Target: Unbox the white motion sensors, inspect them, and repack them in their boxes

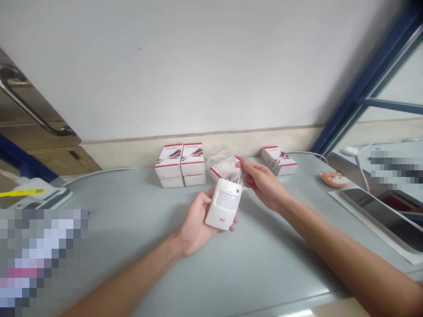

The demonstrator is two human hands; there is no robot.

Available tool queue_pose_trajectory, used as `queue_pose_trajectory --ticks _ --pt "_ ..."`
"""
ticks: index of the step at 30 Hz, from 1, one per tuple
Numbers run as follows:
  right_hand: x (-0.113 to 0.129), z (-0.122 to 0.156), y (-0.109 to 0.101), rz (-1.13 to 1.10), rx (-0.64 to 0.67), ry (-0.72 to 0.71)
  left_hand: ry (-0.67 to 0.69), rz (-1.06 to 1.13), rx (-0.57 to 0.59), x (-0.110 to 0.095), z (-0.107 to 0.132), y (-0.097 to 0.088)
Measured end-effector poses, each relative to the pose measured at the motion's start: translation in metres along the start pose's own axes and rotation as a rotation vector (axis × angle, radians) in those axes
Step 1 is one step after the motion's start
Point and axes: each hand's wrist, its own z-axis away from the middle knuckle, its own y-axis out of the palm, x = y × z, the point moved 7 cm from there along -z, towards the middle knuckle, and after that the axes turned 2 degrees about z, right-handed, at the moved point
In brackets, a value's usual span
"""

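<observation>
A white motion sensor (225, 203) with a pale lens window and a small red mark rests tilted in my left hand (198, 220). The fingers wrap behind it and the thumb presses its left edge. From the sensor's top right corner rises a thin metal rod (239, 175), which looks like an antenna. Thumb and fingers of my right hand (259, 179) pinch the upper end of this rod. Just behind the hands lies a white and red box (222, 168) on its side, partly covered by the right hand, with clear plastic (218, 156) around it.
Stacked white and red boxes (180, 165) stand by the wall at centre left. Another box (279, 160) lies at the right. Further right are an orange animal-faced object (333, 179) and a dark flat panel (383, 215). A white device (42, 193) with a yellow strip sits at far left.
</observation>
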Motion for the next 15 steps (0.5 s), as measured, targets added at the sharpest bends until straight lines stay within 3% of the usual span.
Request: queue_pose_trajectory --ticks 7,15 --pt "0.022 -0.024 -0.062 -0.125 -0.211 -0.131 -0.133 -0.131 0.052 0.004 -0.004 -0.005" --pt "0.047 -0.038 -0.134 -0.233 -0.316 -0.233 -0.305 -0.189 0.158 0.006 -0.002 -0.003"
